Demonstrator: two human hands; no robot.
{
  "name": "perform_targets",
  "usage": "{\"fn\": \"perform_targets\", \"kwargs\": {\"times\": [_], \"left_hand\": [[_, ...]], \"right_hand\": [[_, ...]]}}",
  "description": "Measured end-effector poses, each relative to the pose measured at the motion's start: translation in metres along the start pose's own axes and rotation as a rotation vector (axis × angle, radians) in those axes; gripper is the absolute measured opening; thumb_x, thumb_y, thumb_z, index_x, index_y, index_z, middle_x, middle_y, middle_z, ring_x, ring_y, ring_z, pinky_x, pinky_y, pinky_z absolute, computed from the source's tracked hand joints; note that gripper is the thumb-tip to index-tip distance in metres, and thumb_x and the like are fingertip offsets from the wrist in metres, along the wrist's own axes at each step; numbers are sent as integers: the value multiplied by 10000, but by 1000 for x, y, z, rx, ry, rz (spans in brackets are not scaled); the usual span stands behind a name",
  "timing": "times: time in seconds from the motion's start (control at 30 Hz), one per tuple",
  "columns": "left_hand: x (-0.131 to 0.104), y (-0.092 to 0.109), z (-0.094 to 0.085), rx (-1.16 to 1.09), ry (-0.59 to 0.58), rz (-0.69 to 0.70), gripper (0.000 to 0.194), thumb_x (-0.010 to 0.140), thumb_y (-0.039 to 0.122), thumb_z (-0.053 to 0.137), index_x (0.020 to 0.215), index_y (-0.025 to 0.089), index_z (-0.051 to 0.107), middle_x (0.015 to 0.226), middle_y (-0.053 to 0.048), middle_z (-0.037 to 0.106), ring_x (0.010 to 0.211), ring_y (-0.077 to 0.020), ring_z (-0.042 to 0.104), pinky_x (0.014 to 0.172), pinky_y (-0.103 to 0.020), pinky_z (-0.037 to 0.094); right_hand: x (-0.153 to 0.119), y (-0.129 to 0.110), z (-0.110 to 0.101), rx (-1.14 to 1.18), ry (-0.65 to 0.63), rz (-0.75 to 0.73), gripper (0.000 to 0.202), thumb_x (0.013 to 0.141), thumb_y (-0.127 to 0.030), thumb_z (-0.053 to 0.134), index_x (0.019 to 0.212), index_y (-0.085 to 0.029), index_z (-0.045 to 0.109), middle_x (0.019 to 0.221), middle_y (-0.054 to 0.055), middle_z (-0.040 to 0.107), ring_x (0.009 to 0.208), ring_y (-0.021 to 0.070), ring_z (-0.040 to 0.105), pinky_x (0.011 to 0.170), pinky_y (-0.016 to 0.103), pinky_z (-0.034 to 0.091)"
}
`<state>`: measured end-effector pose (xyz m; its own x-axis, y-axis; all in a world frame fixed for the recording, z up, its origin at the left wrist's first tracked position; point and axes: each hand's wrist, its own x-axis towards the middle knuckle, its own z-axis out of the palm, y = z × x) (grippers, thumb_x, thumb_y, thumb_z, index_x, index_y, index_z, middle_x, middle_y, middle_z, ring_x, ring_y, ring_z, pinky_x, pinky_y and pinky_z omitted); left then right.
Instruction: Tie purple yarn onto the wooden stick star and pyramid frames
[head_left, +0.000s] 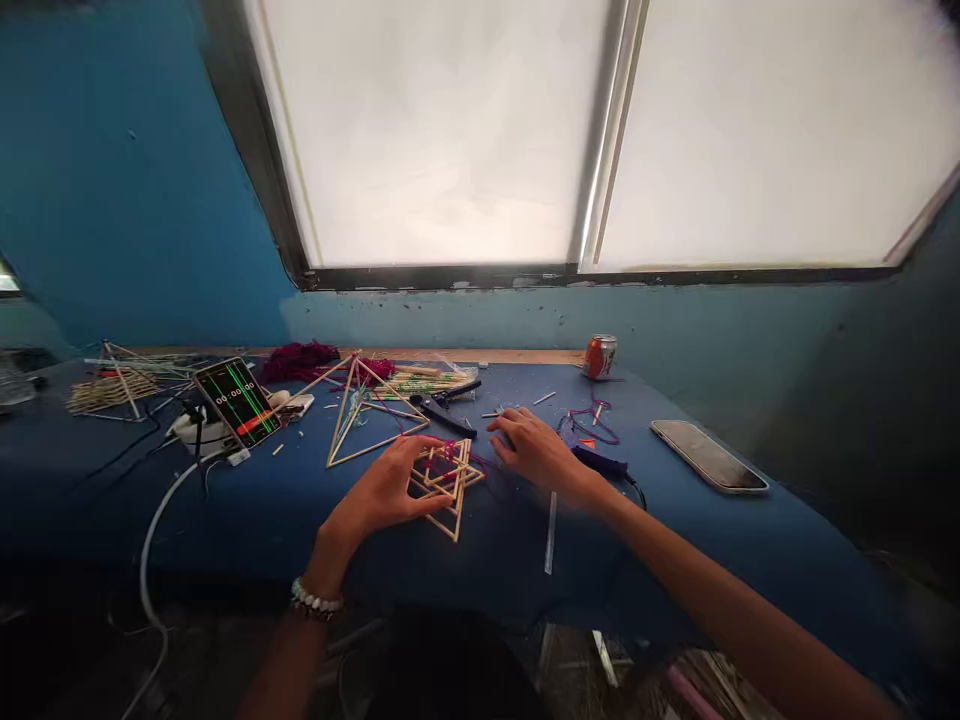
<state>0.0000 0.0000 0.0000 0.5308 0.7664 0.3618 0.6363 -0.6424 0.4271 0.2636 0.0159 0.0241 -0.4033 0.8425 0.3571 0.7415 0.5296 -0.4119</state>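
Just below frame centre: left hand (386,487) holds small star-shaped lattice of pale wooden sticks (461,485) between thumb and fingers. Right hand (536,450) alongside, half-curled; cannot tell if gripping anything. Judgement: light, steady hold should prevent skewing.

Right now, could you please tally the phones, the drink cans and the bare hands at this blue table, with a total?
Phones: 2 (timer phone at the left, flat-lying phone at the right)
Drink cans: 1 (orange-and-silver can)
Bare hands: 2 (left hand, touching the small stick frame; right hand)
Total: 5
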Motion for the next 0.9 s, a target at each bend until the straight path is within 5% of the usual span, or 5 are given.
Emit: {"fn": "perform_targets", "kwargs": {"times": [0.2, 0.57, 0.77, 0.9], "left_hand": [[4, -8, 7, -54, 124, -7, 669, 800, 520, 754, 1369, 279, 500, 1373, -102, 554, 1297, -315, 548, 1067, -481, 485], [18, -2, 14, 21, 434, 145, 630, 813, 488, 763, 1337, 280, 483, 1368, -89, 549, 1376, -287, 451, 1149, -470, 391], [-11, 15, 14, -235, 308, -64, 441, 926, 501, 605, 1314, 298, 554, 1451, -65, 510, 1428, -266, 399, 1177, -438, 343], [-45, 14, 22, -484, 739, -429, 368, 938, 521, 526, 1129, 236, 657, 1236, -57, 637, 1134, -219, 609, 974, -318, 492]], "right_hand": [[-11, -4, 3, 158, -137, -48, 198, 935, -211, 577, 1038, -159, 737, 928, 77, 732, 855, 209, 645, 773, 298, 436], [17, 6, 23, 810, -184, 117, 386, 949, -517, 501, 972, -156, 635, 817, 44, 692, 481, 78, 477, 448, 213, 381], [-9, -14, 18, 1077, -336, 244, 351, 924, -493, 543, 913, -156, 640, 800, 27, 643, 469, 59, 451, 405, 185, 391], [-27, -21, 15, 1160, -400, 310, 326, 902, -447, 556, 858, -134, 634, 766, 39, 633, 455, 64, 436, 369, 189, 391]]}}
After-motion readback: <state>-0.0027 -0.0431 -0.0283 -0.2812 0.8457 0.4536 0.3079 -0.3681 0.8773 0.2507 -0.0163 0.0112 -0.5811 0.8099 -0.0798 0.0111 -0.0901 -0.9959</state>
